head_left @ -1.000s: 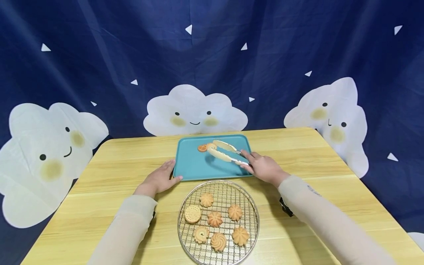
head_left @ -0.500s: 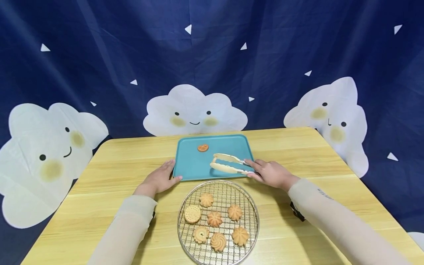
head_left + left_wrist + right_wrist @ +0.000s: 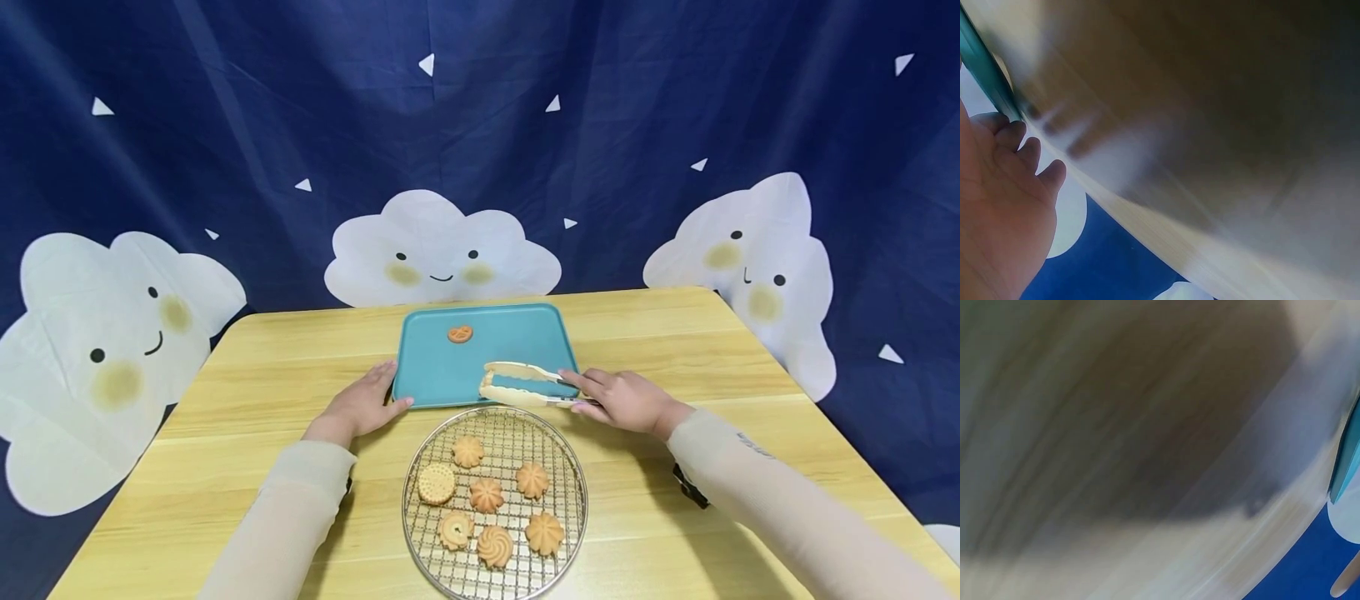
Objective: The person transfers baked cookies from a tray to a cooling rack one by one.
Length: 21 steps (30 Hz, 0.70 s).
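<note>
My right hand [image 3: 626, 402] grips a pair of tongs [image 3: 525, 398] with cream scalloped ends and metal arms. Between the tong tips, over the front part of the teal tray [image 3: 438, 379], is a small pale-brown cookie [image 3: 487, 381], mostly hidden by the tips. A pretzel-shaped cookie [image 3: 460, 334] lies near the tray's back. With its fingers extended, my left hand [image 3: 363, 404] rests at the tray's left edge, thumb by the front left corner. In the left wrist view the left hand [image 3: 1007, 200] shows its palm side near the tray edge.
Just in front of the tray stands a round wire cooling rack [image 3: 408, 533] bearing several cookies, among them a swirl cookie [image 3: 495, 547] and a round dotted cookie [image 3: 437, 484]. Everything is on a wooden table [image 3: 262, 375]. Behind hangs a blue curtain [image 3: 495, 158] with clouds.
My right hand has drawn the tongs, with the cookie in their tips, from beside the pretzel cookie toward the tray's front edge. My left hand and the rack have stayed put.
</note>
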Available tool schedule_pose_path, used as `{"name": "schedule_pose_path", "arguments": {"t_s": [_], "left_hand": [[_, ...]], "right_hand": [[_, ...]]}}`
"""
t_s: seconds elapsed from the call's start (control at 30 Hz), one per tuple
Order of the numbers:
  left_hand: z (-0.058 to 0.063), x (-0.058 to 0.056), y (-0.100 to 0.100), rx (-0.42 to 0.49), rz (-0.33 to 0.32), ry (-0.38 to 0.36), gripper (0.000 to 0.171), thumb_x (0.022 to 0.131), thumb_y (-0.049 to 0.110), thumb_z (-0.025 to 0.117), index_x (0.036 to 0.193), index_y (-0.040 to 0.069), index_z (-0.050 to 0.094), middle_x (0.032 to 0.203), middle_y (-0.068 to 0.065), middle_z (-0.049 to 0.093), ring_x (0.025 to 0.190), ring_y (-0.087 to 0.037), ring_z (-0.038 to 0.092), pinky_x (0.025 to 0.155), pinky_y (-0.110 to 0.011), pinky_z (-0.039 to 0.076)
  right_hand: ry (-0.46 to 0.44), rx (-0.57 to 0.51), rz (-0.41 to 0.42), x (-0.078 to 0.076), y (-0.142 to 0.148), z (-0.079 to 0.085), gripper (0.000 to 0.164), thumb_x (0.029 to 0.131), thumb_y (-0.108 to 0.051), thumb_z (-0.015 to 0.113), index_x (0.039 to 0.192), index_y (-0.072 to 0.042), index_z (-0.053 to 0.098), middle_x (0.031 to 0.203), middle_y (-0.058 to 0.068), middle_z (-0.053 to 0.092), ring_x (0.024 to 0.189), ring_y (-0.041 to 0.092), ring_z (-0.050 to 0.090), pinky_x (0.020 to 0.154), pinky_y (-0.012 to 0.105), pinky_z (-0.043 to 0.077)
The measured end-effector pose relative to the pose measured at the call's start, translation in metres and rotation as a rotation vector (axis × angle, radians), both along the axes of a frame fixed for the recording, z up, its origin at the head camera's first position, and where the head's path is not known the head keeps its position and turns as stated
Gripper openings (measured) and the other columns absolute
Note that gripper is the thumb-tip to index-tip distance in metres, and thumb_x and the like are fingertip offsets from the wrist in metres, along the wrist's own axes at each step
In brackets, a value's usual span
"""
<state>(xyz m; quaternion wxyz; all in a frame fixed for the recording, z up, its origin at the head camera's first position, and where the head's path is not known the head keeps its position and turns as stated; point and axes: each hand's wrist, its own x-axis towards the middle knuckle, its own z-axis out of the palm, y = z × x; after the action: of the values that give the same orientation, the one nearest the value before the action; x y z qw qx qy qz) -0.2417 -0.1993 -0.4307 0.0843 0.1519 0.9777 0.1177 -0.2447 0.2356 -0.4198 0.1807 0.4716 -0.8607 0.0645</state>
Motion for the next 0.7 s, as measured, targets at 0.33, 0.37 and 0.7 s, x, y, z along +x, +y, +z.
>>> {"name": "schedule_pose_path", "arguments": {"t_s": [0.33,0.37,0.7], "left_hand": [[0.000,-0.001,0.000,-0.001,0.002,-0.001,0.083,0.097,0.055,0.041,0.150,-0.003,0.015,0.155,-0.021,0.016,0.141,-0.038,0.015,0.113,-0.051,0.018],[0.000,-0.001,0.000,-0.001,0.003,-0.002,0.082,0.097,0.054,0.041,0.150,-0.003,0.016,0.155,-0.021,0.016,0.141,-0.038,0.015,0.113,-0.051,0.018],[0.002,0.001,0.001,0.002,0.003,-0.004,0.081,0.098,0.052,0.043,0.150,-0.004,0.016,0.155,-0.021,0.017,0.141,-0.038,0.016,0.113,-0.050,0.018]], "right_hand": [[0.060,-0.001,0.087,0.010,0.010,-0.001,0.060,0.100,-0.052,0.033,0.135,-0.007,0.053,0.097,0.006,0.063,0.054,0.014,0.057,0.050,0.031,0.053],[0.069,-0.002,0.098,0.010,0.010,-0.002,0.060,0.100,-0.052,0.033,0.134,-0.007,0.054,0.096,0.006,0.063,0.053,0.014,0.057,0.049,0.031,0.053],[0.048,0.023,0.128,0.016,0.008,-0.003,0.057,0.099,-0.050,0.040,0.134,-0.007,0.055,0.098,0.007,0.065,0.057,0.015,0.061,0.052,0.030,0.054]]}}
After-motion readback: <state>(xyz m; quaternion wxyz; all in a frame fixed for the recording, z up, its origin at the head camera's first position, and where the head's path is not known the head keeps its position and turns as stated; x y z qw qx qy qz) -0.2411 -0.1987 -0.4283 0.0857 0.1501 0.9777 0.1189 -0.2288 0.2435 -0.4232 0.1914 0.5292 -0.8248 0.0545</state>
